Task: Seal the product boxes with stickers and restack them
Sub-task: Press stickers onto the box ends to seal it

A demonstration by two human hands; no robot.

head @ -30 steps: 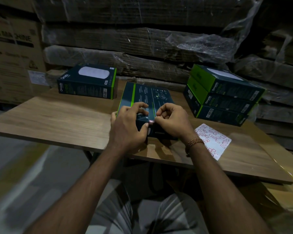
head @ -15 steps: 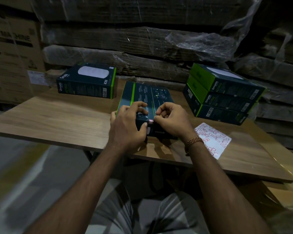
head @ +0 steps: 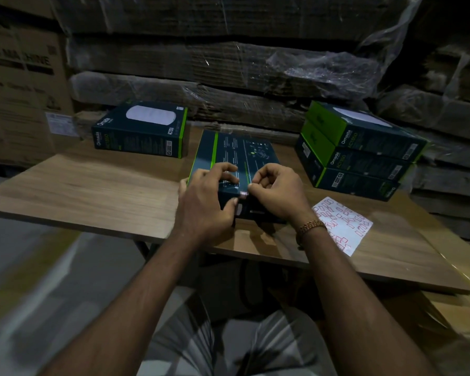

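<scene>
Your left hand (head: pixel 205 198) grips the near end of the product box (head: pixel 235 161) that lies flat in the middle of the desk (head: pixel 92 191); the fingers curl over the top face and the thumb presses on the near side. Your right hand (head: pixel 276 192) has its fingers curled, and the thumb and first finger pinch a small sticker (head: pixel 244 195) at the top near edge of this box, just beside your left thumb. The sticker touches the box edge, but I cannot tell how much of it is already stuck down.

On your right, the sticker sheet (head: pixel 342 225) lies flat on the desk, near your right wrist, which wears a beaded bracelet (head: pixel 310 227). Behind the sheet stands a stack of three boxes (head: pixel 361 153), a little uneven. One single box (head: pixel 144 130) lies at the far left of the desk, well apart from the others. Wrapped cartons (head: pixel 228 63) fill the background behind the desk.
</scene>
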